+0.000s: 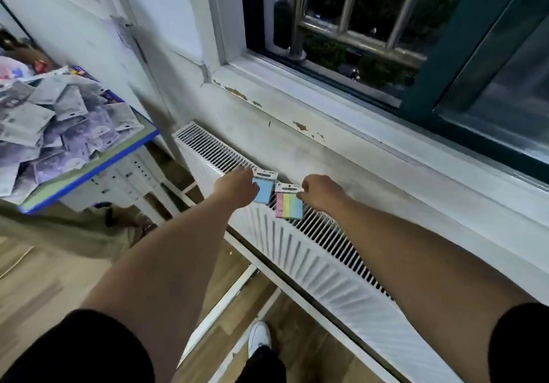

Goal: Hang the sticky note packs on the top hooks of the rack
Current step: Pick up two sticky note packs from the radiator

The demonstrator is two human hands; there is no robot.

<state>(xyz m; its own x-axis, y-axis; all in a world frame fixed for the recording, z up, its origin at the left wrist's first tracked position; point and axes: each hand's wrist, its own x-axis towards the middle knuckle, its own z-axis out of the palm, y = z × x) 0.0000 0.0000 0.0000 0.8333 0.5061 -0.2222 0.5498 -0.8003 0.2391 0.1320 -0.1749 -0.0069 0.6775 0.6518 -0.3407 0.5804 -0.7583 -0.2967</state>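
Two sticky note packs lie on top of the white radiator (pixel 320 263) under the window. The blue pack (pixel 264 190) is on the left, and my left hand (pixel 237 186) is closed on its left edge. The striped pack (pixel 289 204), with pink, yellow, green and blue bands, lies just right of it. My right hand (pixel 322 191) pinches that pack's top right corner by its white header card. No rack with hooks is in view.
A grey window sill (pixel 341 156) with chipped paint runs behind the radiator, below a barred window (pixel 356 17). At left stands a blue-edged table (pixel 98 162) piled with several packets. A white frame (pixel 225 302) lies on the wooden floor beside my white shoe (pixel 259 336).
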